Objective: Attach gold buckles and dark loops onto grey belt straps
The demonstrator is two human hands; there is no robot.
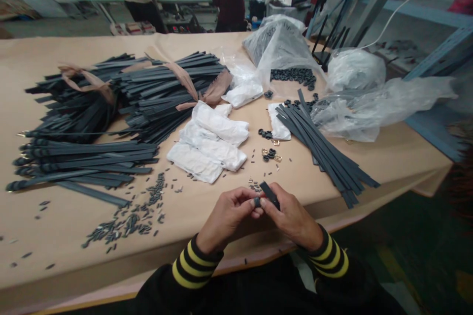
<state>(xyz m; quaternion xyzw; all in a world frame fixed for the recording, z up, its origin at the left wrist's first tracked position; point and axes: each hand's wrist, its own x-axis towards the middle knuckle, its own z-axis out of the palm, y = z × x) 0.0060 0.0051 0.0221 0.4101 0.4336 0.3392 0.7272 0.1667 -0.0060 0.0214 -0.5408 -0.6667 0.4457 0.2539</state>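
Observation:
At the table's front edge, my left hand (229,212) and my right hand (291,216) meet with fingers pinched. A small dark ring, like a belt loop (257,202), sits between my left thumb and fingers, touching my right thumb. My right hand is closed around a dark grey strap (269,194), whose end sticks up past the fingers; the rest of it is hidden. Just beyond lie small dark pieces (254,186), then gold buckles with dark rings (271,154). A fan of loose dark straps (325,152) lies to the right.
Tied strap bundles (162,88) and a stack of straps with buckles (84,160) cover the left side. White wrapped packets (210,142) lie mid-table. Small pieces (133,221) are scattered front left. A plastic bag (277,44) spills dark rings (293,78). Two people stand beyond the table.

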